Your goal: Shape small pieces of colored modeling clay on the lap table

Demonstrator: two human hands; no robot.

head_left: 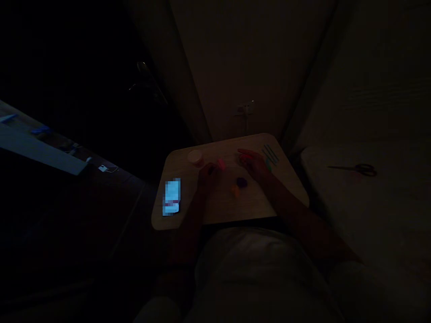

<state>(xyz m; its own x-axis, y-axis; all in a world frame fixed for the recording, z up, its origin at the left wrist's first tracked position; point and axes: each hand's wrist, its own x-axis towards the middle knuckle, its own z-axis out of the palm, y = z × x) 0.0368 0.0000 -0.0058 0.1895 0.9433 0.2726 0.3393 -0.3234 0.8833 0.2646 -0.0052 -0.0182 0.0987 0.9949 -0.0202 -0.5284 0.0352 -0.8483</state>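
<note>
The scene is very dark, so details of both hands are faint. My left hand [206, 176] rests at the middle left of the small table [215, 208], its fingers curled round a small dark thing that I cannot make out. Just right of its fingertips is a pink piece [221, 164]. My right hand [256, 165] is farther right, fingers bent round a small reddish lump [245, 158]. Between my forearms lie a dark purple lump [241, 182] and an orange piece [235, 191]. A green piece [268, 165] sits beside my right hand.
A pale round tub [195, 157] stands at the back left, and a lit phone [172, 197] lies at the left edge. Several thin sticks [270, 154] are at the back right. Scissors [365, 169] lie on the pale surface at right. A wall socket [245, 108] is behind the table.
</note>
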